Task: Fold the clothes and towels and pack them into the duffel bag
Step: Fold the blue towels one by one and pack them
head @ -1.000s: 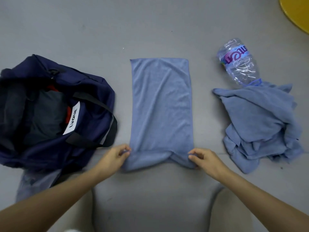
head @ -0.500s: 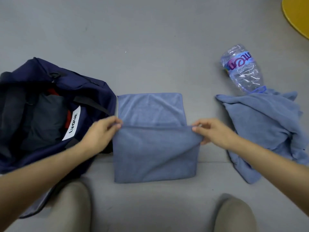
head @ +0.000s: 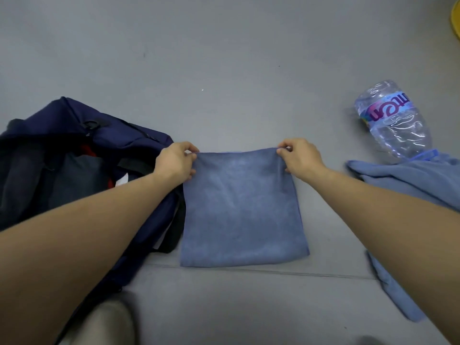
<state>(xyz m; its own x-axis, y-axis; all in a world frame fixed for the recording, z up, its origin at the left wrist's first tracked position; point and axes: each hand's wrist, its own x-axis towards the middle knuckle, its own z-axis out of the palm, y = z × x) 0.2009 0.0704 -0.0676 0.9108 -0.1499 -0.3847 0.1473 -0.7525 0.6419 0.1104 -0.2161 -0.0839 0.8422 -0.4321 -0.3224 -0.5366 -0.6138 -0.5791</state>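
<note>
On the head view I take the blue towel (head: 242, 210) as my landmark. It lies folded into a rough square on the grey floor (head: 224, 58), with its near edge flat and its far edge held at both corners. The left hand (head: 175, 161) sits at the towel's far left corner, thumb and forefinger pinching the cloth edge, the other fingers curled in under the palm. The right hand (head: 300, 155) does the same at the far right corner, thumb and forefinger closed on the hem and the rest of the fingers curled.

Just beside the towel's left edge I see the navy duffel bag (head: 74, 135). Its mouth is open, with dark clothing and a strip of red inside, and a black strap lies by the towel's near left corner. Right of the towel, apart from it, lies an unfolded heap of blue cloth (head: 410, 180). Beyond that heap a clear plastic bottle (head: 393, 123) lies on its side (its label reads upside down from here), its neck end hidden under the cloth. Near and left of the towel, a knee in pale fabric (head: 104, 322) shows at the bottom edge. Far beyond the towel to the right, a yellow rim (head: 456, 21) cuts the frame's edge.
</note>
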